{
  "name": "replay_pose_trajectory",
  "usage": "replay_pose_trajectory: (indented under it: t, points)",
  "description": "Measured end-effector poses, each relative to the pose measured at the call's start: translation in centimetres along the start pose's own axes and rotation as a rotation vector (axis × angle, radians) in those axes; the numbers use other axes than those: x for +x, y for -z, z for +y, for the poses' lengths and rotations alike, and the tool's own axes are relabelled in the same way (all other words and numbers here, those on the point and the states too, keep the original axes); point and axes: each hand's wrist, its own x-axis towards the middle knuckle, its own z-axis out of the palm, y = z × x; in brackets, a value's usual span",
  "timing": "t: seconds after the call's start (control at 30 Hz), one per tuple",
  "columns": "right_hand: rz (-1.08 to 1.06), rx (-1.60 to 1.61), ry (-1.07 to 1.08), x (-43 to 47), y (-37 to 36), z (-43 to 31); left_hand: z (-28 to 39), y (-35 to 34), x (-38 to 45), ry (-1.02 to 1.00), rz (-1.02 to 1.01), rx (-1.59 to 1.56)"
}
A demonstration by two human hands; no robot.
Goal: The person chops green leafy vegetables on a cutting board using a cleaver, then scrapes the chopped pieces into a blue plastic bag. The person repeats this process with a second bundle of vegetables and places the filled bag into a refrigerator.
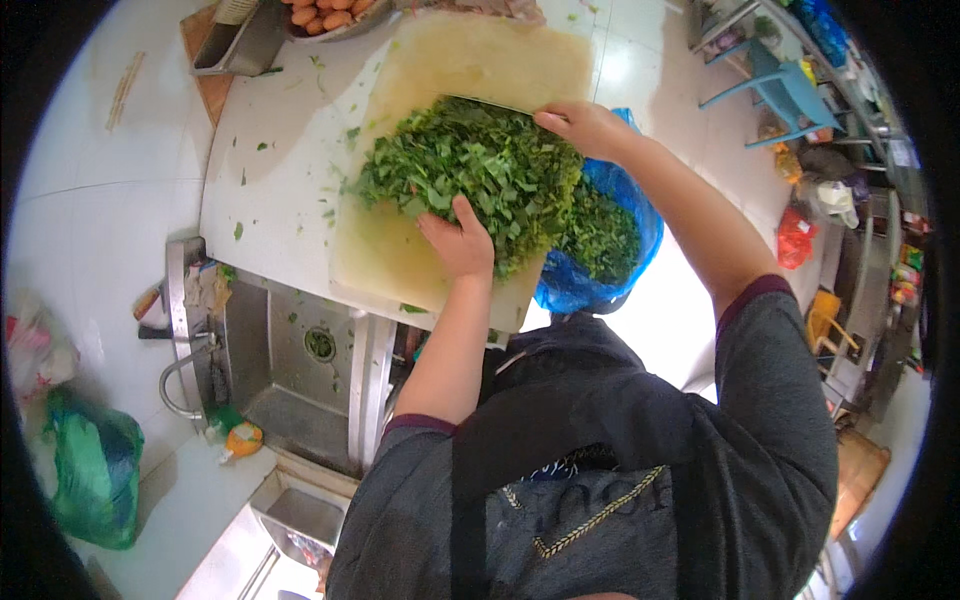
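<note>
A heap of chopped leafy greens [480,165] lies on a yellowed cutting board [495,52], close to its right edge. My left hand [463,241] rests against the near left side of the heap, thumb spread from the fingers. At the far side, my right hand [589,129] grips a knife [495,103], whose blade shows almost edge-on along the heap; the fist hides its handle. Below the board's right edge, a blue plastic bag [651,225] gapes around more chopped greens [604,236].
A steel sink [300,405] with a curved faucet [169,382] is at the left. Brown eggs [322,16] fill a bowl beyond the table [277,172], where leaf scraps are scattered. A green plastic bag [97,472] sits far left; a blue plastic stool [787,94] stands at the right.
</note>
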Motion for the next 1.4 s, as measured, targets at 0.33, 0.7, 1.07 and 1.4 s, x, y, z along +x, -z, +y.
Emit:
replay_pose_trajectory:
  t: [0.33, 0.7, 1.07, 1.4]
  points:
    - [-0.116, 0.013, 0.132, -3.3, 1.2, 6.0, 5.5, -5.1, -3.8, 0.080, 0.035, -0.239]
    - [-0.090, 0.117, 0.020, -12.7, 2.3, 12.1, 7.7, -7.0, -9.8, -0.035, -0.193, -0.184]
    - [-0.136, 0.225, -0.289, -21.5, -1.8, 18.6, 5.6, -9.8, -15.0, -0.244, -0.687, 0.324]
    - [-0.159, -0.051, -0.228, -21.0, 2.2, 17.5, 6.6, -8.2, -12.8, -0.518, -0.731, 0.286]
